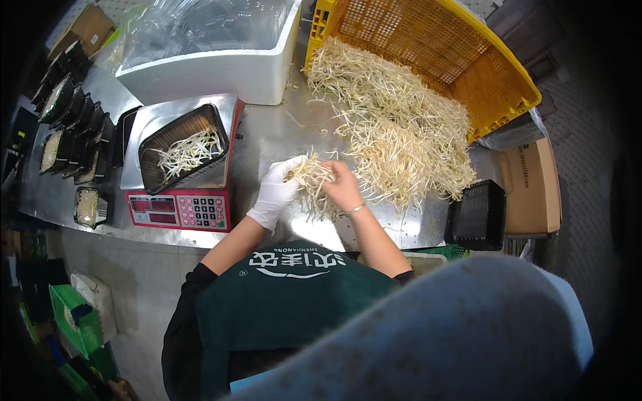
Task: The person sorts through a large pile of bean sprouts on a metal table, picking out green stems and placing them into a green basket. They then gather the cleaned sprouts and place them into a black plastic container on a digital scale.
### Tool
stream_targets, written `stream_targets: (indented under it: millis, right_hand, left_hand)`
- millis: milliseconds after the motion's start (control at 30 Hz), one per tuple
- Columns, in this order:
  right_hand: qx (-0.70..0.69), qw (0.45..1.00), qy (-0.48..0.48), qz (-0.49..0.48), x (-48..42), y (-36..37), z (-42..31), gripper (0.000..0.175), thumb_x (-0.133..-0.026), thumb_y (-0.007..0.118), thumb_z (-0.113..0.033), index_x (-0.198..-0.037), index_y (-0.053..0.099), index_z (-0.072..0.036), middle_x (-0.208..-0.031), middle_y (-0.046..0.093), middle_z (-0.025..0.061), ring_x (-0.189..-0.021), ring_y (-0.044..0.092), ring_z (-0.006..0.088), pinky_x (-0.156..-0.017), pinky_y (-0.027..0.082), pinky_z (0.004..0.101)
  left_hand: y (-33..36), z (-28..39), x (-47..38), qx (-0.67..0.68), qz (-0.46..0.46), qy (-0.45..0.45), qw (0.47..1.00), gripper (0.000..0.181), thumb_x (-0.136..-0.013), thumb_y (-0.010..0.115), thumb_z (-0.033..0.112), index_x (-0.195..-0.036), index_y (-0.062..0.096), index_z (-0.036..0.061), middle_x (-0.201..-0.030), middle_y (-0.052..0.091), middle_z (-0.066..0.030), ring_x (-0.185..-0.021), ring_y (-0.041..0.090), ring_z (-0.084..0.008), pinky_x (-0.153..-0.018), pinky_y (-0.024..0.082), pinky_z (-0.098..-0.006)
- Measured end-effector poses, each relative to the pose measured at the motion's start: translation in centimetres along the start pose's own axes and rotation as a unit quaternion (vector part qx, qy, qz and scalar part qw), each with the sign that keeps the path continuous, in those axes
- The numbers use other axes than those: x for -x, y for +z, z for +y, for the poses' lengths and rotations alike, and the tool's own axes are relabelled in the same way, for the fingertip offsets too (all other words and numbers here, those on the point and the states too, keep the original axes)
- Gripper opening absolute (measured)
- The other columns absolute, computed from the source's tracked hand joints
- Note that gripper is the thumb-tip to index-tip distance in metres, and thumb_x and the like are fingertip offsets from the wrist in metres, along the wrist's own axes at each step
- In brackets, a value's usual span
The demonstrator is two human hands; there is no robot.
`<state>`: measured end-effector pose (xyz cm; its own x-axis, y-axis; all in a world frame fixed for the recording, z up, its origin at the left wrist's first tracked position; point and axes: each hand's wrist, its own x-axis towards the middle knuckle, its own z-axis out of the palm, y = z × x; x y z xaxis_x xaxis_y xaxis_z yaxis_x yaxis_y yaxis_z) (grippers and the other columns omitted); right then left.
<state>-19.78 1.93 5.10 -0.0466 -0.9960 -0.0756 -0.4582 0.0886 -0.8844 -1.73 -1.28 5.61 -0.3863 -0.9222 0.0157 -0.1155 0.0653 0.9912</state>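
My left hand [278, 189], in a white glove, grips a bunch of bean sprouts [312, 185] above the steel table. The bare fingers of my right hand [344, 186] close on the other side of that same bunch; a thin bracelet circles the wrist. Right of my hands, a large heap of bean sprouts [396, 145] spills out of a tipped yellow perforated crate [481, 45]. To the left, a black plastic tray [150, 158] holding some sprouts [188, 153] rests at a slant on the steel pan of a red digital scale [225, 208].
A white foam box [210, 75] with clear plastic packaging stands behind the scale. Filled black trays [80, 120] are stacked at the far left, with one packed tray [90, 207] nearer. Nested black trays [476, 215] and a cardboard box [531, 185] are at right.
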Motion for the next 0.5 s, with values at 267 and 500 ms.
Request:
stream_targets:
  millis: [267,500]
  right_hand:
    - [0.180,0.977,0.024,-0.111,0.5,-0.6,-2.9,0.090,-0.066,0.067,-0.060,-0.130,0.042,-0.002,-0.132,0.039,0.0241,-0.123,0.035,0.0361,-0.104,0.024,0.0416]
    - [0.337,0.939,-0.059,-0.043,3.0,5.9,-2.7,0.084,-0.058,0.073,-0.033,-0.131,0.038,-0.008,-0.130,0.038,0.0196,-0.122,0.032,0.0380,-0.096,0.036,0.0439]
  left_hand:
    - [-3.7,-4.5,0.8,0.155,-0.074,-0.171,0.970,0.061,-0.081,0.065,0.016,-0.130,0.036,-0.0054,-0.120,0.052,-0.0110,-0.110,0.051,-0.0196,-0.094,0.039,-0.0297]
    - [-3.4,-0.1,3.8,-0.218,-0.155,0.048,0.962,0.046,-0.086,0.058,0.027,-0.118,0.045,-0.0024,-0.103,0.058,-0.0178,-0.091,0.058,-0.0266,-0.080,0.045,-0.0314]
